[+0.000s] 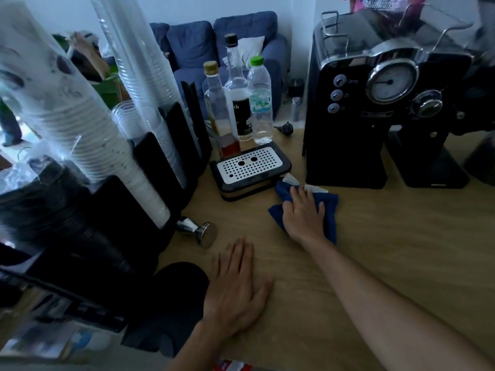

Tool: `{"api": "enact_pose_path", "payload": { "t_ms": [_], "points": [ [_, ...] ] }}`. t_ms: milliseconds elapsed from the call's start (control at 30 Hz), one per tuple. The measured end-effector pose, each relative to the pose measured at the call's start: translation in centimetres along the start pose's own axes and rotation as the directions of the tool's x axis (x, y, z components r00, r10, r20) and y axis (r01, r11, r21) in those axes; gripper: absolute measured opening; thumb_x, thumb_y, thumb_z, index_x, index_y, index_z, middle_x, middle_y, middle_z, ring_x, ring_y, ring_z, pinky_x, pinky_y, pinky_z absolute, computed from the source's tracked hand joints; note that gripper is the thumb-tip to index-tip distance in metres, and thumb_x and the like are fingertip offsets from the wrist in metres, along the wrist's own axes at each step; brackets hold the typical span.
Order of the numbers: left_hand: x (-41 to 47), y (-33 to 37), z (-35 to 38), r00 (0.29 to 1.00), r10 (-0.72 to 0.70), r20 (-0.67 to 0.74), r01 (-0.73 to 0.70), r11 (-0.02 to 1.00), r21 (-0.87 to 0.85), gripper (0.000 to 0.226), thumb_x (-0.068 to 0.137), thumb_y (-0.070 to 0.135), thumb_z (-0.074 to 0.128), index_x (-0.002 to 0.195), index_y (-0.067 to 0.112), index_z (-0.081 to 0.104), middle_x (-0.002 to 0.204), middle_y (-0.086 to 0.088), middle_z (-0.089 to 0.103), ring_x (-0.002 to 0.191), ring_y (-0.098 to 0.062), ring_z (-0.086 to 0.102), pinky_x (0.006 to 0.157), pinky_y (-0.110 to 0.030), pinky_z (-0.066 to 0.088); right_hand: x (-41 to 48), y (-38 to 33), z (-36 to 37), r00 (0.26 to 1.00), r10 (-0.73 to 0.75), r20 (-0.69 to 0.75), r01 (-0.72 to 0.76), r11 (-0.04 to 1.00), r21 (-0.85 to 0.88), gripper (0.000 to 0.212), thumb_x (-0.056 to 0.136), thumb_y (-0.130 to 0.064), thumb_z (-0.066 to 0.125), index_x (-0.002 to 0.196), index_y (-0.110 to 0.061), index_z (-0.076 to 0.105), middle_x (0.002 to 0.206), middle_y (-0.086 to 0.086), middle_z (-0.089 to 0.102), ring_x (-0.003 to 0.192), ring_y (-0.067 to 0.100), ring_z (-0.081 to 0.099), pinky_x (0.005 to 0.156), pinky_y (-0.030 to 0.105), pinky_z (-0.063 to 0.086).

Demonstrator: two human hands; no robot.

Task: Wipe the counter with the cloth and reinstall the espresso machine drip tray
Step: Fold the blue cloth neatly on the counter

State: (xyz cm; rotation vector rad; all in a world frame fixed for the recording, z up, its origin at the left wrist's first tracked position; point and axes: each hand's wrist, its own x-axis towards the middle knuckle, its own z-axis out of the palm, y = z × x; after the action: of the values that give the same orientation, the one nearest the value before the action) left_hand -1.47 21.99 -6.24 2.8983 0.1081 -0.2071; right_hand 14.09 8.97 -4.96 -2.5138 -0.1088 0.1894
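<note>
While left hand (235, 287) is lying flat, open on tabletop (388, 236) | right hand (304, 214) is pressing blue cloth (328, 210), fingers spread | drip tray (250, 170) is sitting beside espresso machine (348, 116)

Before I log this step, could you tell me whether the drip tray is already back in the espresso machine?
No, the drip tray sits on the counter to the left of the espresso machine, apart from it.

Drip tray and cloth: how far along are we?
Done: the drip tray is out of the espresso machine, sitting on the counter to its left. In hand: the right hand presses the blue cloth flat on the counter; the left hand rests flat, empty. Left: finish wiping, refit the tray.
</note>
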Motion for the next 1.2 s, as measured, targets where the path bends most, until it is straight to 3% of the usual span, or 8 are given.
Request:
{"api": "enact_pose_path", "payload": {
  "t_ms": [233, 433, 633, 700, 767, 867, 1067, 1200],
  "points": [
    [0.5, -0.8, 0.3, 1.0, 0.018, -0.012, -0.018, 1.0, 0.017, 0.079, 0.086, 0.064, 0.006, 0.151, 0.022, -0.01, 0.159, 0.004, -0.016, 0.144, -0.01, -0.018, 0.118, -0.038, -0.011, -0.2, 1.0, 0.7, 0.956, -0.218, 0.197, 0.28, 0.879, -0.385, 0.057, 0.097, -0.041, 0.018, 0.149, -0.025, -0.001, 0.159, 0.001, -0.012, 0.144, 0.024, -0.017, 0.114, 0.053, -0.008],
    [0.4, -0.5, -0.1, 1.0, 0.014, -0.022, -0.015, 1.0, -0.015, 0.062, 0.098, 0.046, 0.017, 0.152, 0.02, 0.0, 0.161, 0.002, -0.006, 0.146, -0.011, -0.011, 0.117, -0.036, -0.009, -6.2, 3.3, -0.2, 0.908, -0.322, 0.268, 0.408, 0.827, -0.387, 0.058, 0.097, -0.041, 0.018, 0.149, -0.027, -0.003, 0.158, -0.003, -0.014, 0.143, 0.02, -0.02, 0.114, 0.048, -0.008],
    [0.4, -0.2, -0.9, 1.0, -0.011, -0.009, 0.011, 1.0, -0.006, 0.06, 0.1, 0.043, 0.02, 0.152, 0.019, 0.006, 0.161, 0.0, 0.002, 0.147, -0.014, -0.001, 0.119, -0.037, -0.001, -12.9, 4.9, -0.6, 0.894, -0.365, 0.26, 0.441, 0.818, -0.37, 0.068, 0.085, -0.049, 0.005, 0.148, -0.027, -0.003, 0.157, -0.003, -0.016, 0.143, 0.019, -0.02, 0.11, 0.043, -0.014],
    [0.5, -0.4, -1.0, 1.0, -0.016, -0.015, 0.016, 1.0, 0.012, 0.06, 0.099, 0.045, 0.02, 0.152, 0.018, 0.009, 0.161, 0.0, 0.005, 0.147, -0.014, 0.001, 0.119, -0.037, 0.001, -14.7, 5.3, -0.4, 0.897, -0.382, 0.22, 0.44, 0.815, -0.378, 0.064, 0.089, -0.047, 0.013, 0.149, -0.027, 0.003, 0.158, -0.002, -0.009, 0.144, 0.02, -0.013, 0.111, 0.045, -0.012],
    [-0.2, 0.1, -0.7, 1.0, -0.009, -0.025, 0.01, 1.0, 0.023, 0.062, 0.098, 0.047, 0.019, 0.152, 0.017, 0.012, 0.16, -0.001, 0.01, 0.147, -0.015, 0.004, 0.119, -0.038, 0.004, -17.3, 6.3, -0.3, 0.903, -0.388, 0.184, 0.43, 0.808, -0.404, 0.061, 0.09, -0.045, 0.025, 0.147, -0.024, 0.019, 0.158, 0.002, 0.014, 0.145, 0.025, 0.008, 0.116, 0.05, 0.002],
    [-1.1, 0.1, -0.4, 0.999, -0.012, -0.044, 0.015, 0.998, 0.062, 0.07, 0.091, 0.053, 0.013, 0.151, 0.018, 0.014, 0.16, 0.0, 0.013, 0.146, -0.016, 0.008, 0.118, -0.039, 0.009, -20.5, 7.5, -0.1, 0.902, -0.388, 0.19, 0.432, 0.799, -0.419, 0.059, 0.089, -0.046, 0.035, 0.142, -0.022, 0.032, 0.152, 0.003, 0.032, 0.14, 0.027, 0.027, 0.106, 0.048, 0.014],
    [-2.3, -0.6, -0.6, 0.999, -0.035, -0.031, 0.038, 0.995, 0.091, 0.073, 0.089, 0.058, 0.009, 0.151, 0.02, 0.013, 0.16, 0.001, 0.012, 0.146, -0.015, 0.007, 0.118, -0.042, 0.005, -22.6, 7.8, 0.3, 0.93, -0.319, 0.18, 0.364, 0.862, -0.352, 0.058, 0.09, -0.047, 0.03, 0.141, -0.022, 0.034, 0.151, -0.003, 0.034, 0.139, 0.014, 0.017, 0.109, 0.039, 0.001],
    [-2.6, -1.4, -1.0, 0.999, -0.036, -0.025, 0.038, 0.996, 0.076, 0.086, 0.078, 0.065, -0.004, 0.151, 0.022, 0.012, 0.16, 0.004, 0.01, 0.146, -0.013, 0.005, 0.118, -0.043, 0.001, -21.3, 6.5, -0.2, 0.964, -0.253, 0.087, 0.253, 0.967, 0.006, 0.069, 0.084, -0.054, 0.004, 0.148, -0.029, 0.01, 0.152, -0.021, -0.004, 0.138, -0.005, -0.016, 0.112, 0.026, -0.017]
  ]
}}
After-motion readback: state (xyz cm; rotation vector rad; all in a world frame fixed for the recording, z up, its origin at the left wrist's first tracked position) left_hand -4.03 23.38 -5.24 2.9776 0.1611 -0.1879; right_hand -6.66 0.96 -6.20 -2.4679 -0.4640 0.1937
